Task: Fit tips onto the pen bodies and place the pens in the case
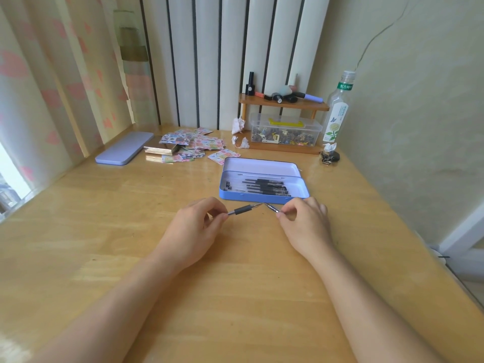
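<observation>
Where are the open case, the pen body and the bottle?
case (262,197): head view, on its blue front wall.
pen body (242,210): head view, on the dark grip section.
bottle (335,119): head view, on its white label.

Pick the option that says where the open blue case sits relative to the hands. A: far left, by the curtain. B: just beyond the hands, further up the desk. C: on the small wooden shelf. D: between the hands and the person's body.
B: the open blue case, with several pens in it, lies on the desk just past the left hand and right hand, which hold a pen body and tip in front of it.
</observation>
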